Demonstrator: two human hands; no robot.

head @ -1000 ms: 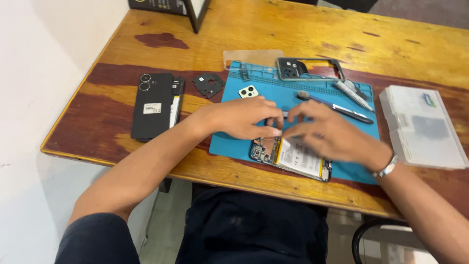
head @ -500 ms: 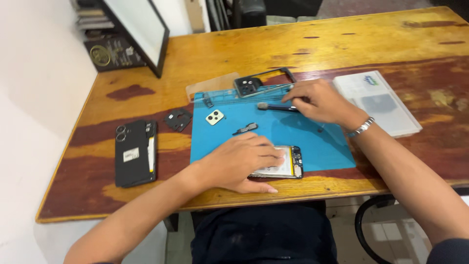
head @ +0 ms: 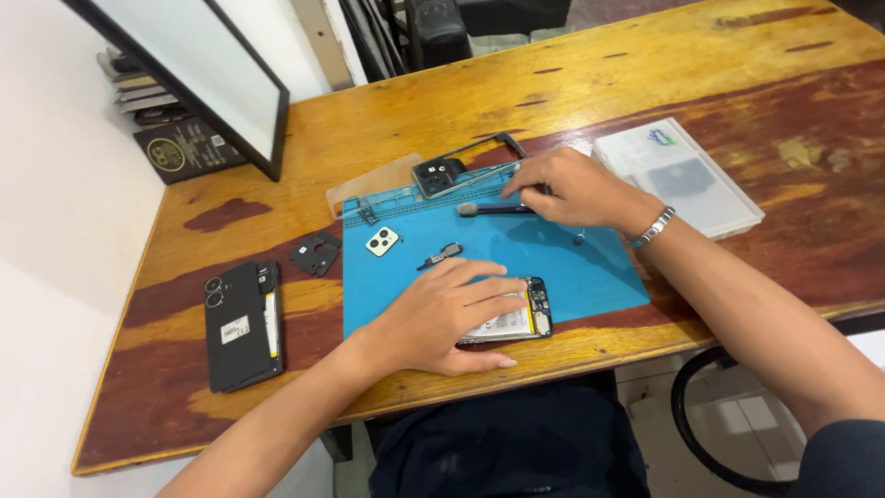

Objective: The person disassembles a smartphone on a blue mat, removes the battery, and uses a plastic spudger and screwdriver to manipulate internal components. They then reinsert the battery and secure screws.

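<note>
Worn wooden bench, blue rubber repair mat along its near edge. Left hand flat and unclenched atop opened phone with exposed battery at mat's near edge, pinning it steady. Right hand pinching slim dark-handled tool near mat's far edge. Black back cover parked leftward, clear of mat.

Left hand flat, palm down, pressing on opened phone at near edge of blue mat. Right hand closed around dark tool at far side of mat, well apart from left hand. Small camera module and small dark part just beyond left hand. Black phone back left of left hand, on wooden table. White parts box just right of right hand.
</note>
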